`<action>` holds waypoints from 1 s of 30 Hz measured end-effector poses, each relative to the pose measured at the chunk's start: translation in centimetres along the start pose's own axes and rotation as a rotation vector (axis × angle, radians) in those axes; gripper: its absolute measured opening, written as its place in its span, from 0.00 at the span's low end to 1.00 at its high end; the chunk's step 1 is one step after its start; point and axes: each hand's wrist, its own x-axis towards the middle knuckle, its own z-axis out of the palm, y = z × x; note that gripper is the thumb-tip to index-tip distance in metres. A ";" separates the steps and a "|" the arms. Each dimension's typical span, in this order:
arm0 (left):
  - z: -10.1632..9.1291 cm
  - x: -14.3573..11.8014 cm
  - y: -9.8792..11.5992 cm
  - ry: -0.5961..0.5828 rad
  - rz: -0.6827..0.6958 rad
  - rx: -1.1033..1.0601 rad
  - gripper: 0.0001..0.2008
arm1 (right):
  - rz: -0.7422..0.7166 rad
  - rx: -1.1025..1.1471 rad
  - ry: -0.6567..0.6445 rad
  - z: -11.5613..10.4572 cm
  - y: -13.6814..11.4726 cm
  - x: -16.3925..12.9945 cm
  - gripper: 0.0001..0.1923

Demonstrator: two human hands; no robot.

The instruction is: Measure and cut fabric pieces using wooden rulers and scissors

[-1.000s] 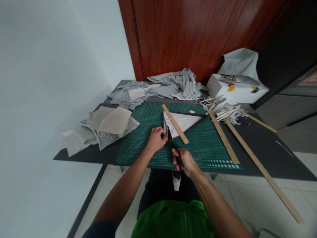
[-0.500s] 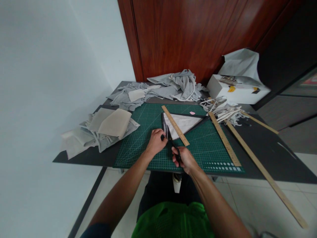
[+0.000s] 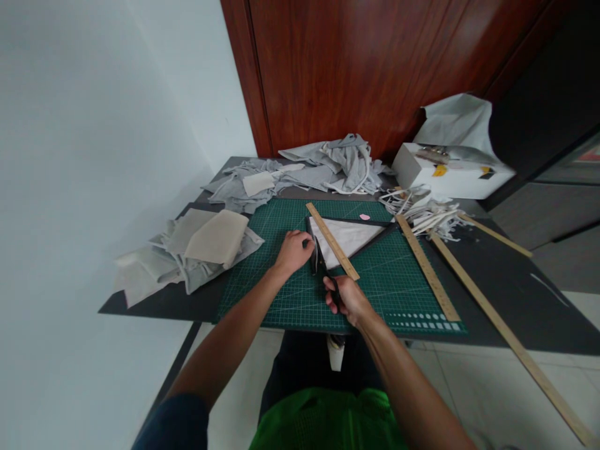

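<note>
My right hand (image 3: 345, 295) grips black scissors (image 3: 334, 282), their blades pointing away from me along the left side of a light fabric triangle (image 3: 362, 236) with dark edging. My left hand (image 3: 294, 251) is closed at the triangle's left edge, fingertips pinching the narrow grey edge strip beside the blades. Exactly how much cloth lies in those fingers is hidden. A short wooden ruler (image 3: 332, 241) rests slantwise across the fabric, just right of the blades. Everything here lies on a green cutting mat (image 3: 276, 300).
Stacked fabric pieces (image 3: 218, 240) lie left of the mat, and a heap of grey scraps (image 3: 347, 165) behind it. To the right are a second wooden ruler (image 3: 426, 267), a long wooden stick (image 3: 497, 322), white strips (image 3: 431, 212) and a white box (image 3: 450, 172). A pink chip (image 3: 364, 217) sits near the triangle.
My left hand has shifted up along the triangle's left edge, away from me. My right hand and the scissors stay almost in place. The whole view has moved slightly.
</note>
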 end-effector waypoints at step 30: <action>1.9 2.9 -3.6 0.029 0.023 0.037 0.12 | 0.027 0.042 -0.005 0.4 -1.8 3.2 0.15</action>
